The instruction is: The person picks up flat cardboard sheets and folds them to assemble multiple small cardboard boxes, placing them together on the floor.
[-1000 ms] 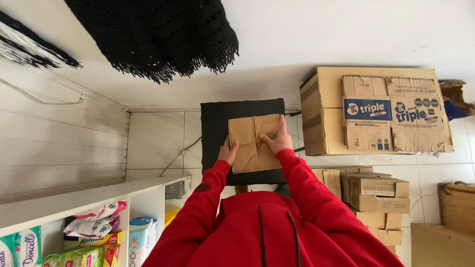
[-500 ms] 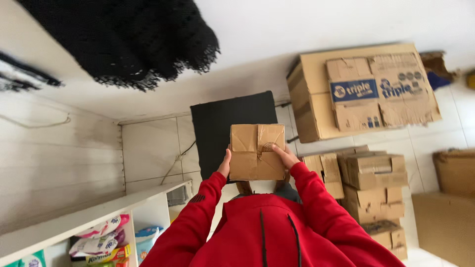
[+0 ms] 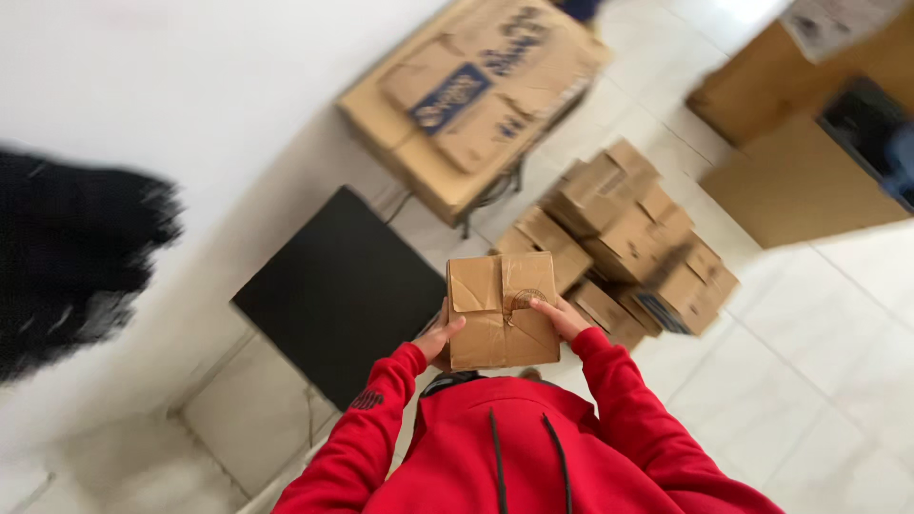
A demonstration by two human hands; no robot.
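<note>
A small brown cardboard box with folded top flaps (image 3: 502, 310) sits at centre frame, clamped between both hands, long axis running up the frame. The left hand (image 3: 436, 338) presses its lower left edge; the right hand (image 3: 562, 317) lies with fingers spread over the right flap (slightly higher up). Neither is nearer.

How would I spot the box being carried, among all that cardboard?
Start at the red sleeves at the bottom. Both hands, left and right, grip a small brown cardboard box in front of the black panel. Unlike the stacked boxes on the floor, it is held up, alone.
</note>
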